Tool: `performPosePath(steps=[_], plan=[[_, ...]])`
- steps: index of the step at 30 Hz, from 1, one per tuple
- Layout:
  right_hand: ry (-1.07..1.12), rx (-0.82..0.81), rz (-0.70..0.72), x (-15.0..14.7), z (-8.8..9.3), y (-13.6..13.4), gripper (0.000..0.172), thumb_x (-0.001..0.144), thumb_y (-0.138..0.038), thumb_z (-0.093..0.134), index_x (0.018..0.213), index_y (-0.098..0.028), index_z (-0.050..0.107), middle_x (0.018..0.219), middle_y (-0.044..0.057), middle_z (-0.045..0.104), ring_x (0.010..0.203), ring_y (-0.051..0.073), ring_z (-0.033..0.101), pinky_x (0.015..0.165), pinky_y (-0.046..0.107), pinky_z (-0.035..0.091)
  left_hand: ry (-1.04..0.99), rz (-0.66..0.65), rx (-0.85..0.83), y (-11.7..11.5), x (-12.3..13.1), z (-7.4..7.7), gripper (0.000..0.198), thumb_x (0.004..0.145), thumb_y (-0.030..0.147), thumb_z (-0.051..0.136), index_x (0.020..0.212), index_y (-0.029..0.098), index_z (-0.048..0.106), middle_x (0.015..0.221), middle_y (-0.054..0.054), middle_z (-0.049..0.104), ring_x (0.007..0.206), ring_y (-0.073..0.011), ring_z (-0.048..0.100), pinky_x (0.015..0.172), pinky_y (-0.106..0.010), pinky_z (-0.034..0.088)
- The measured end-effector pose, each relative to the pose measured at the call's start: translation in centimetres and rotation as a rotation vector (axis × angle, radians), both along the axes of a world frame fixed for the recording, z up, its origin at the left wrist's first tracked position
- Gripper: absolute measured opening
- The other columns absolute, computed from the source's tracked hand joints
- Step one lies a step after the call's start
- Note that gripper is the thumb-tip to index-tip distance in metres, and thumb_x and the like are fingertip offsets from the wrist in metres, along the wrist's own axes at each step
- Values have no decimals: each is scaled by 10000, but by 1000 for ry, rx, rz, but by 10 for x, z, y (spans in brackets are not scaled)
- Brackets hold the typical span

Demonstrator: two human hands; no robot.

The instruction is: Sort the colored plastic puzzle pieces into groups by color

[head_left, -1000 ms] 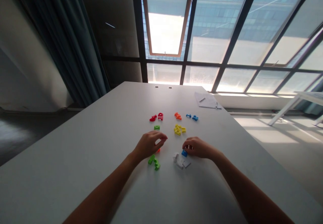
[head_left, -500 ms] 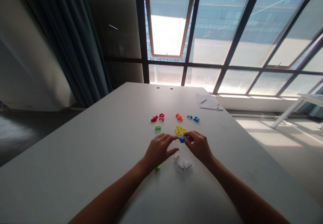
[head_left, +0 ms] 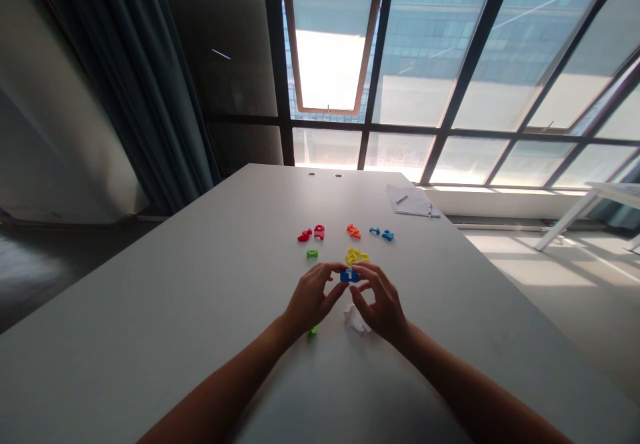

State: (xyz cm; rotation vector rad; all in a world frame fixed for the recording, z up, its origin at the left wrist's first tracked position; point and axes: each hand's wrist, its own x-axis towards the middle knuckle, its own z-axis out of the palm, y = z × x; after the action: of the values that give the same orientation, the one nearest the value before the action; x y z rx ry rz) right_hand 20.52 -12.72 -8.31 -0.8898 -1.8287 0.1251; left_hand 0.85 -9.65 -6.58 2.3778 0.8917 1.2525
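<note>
Handling a small blue plastic piece with a white mark [head_left: 349,275] occupies both hands in the head view. The piece sits between the fingertips, apparently raised off the white desk [head_left: 215,284], in front of the cluster of yellow plastic pieces [head_left: 354,255].

Left hand [head_left: 307,301]: thumb and index finger are nearly closed, pinching the piece at its left side. Right hand [head_left: 384,304]: fingers are part-curled, the index at the piece's upper right edge and the thumb lower; whether they clamp it cannot be told.

Loose white plastic pieces [head_left: 354,319] lie near the right hand, partly covered by it. A green plastic piece [head_left: 313,331] shows beside the left wrist.

The step in hand is judged to be two-handed positioning of the blue piece. The next move calls for a firm pinch on one side while the opposite fingers adjust, since so small a part could slip.
</note>
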Motion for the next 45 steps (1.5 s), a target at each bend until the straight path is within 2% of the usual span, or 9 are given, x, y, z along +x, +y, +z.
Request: performPosePath(steps=[4,11,26,34,38,41,45], plan=[[0,25,24,1,-3,1,358,973,-161,584,1317,-257,574,1210,107,683,1072,226,704,748,340,665,50,-33,13,1,-3,-3,246,1022,353,551,1234,231,581,1098,-67,721,928,-192,681,812,-358,589],[19,30,-10,6,-8,4,370,961,-184,604,1323,-244,549,1199,112,696,892,195,746,712,330,662,90,-8,75,5,-6,-2,258,1007,353,581,1235,233,592,1136,-84,713,1020,-220,680,836,-379,592],[-26,83,1,7,-2,3,391,951,-155,616,1324,-240,533,1198,109,686,887,180,723,715,321,647,71,-3,120,5,-7,-2,235,996,295,612,1228,256,616,1105,-51,729,1009,-200,675,830,-343,573],[-15,103,-2,9,-2,4,401,950,-169,624,1333,-236,524,1189,107,676,805,158,705,689,314,638,65,27,159,5,-7,-4,224,994,299,623,1212,249,629,1100,-44,737,997,-194,676,832,-334,570],[-54,139,-3,10,0,6,356,951,-150,619,1293,-227,555,1136,96,679,778,147,682,673,298,618,119,56,177,8,-7,-5,293,993,325,622,1276,248,623,1121,-57,738,1010,-202,677,844,-336,572],[-101,141,-62,20,4,14,278,955,-153,608,1223,-226,597,1137,88,679,786,146,672,701,301,605,245,113,205,15,-14,1,331,994,303,605,1322,269,629,1145,-55,744,1061,-219,668,892,-359,567],[-34,29,-271,53,-4,42,165,971,-227,583,1124,-215,643,1090,76,681,773,153,667,701,307,584,458,218,108,31,-39,10,285,954,212,593,1195,293,721,1108,-21,766,1061,-226,679,880,-352,568]])
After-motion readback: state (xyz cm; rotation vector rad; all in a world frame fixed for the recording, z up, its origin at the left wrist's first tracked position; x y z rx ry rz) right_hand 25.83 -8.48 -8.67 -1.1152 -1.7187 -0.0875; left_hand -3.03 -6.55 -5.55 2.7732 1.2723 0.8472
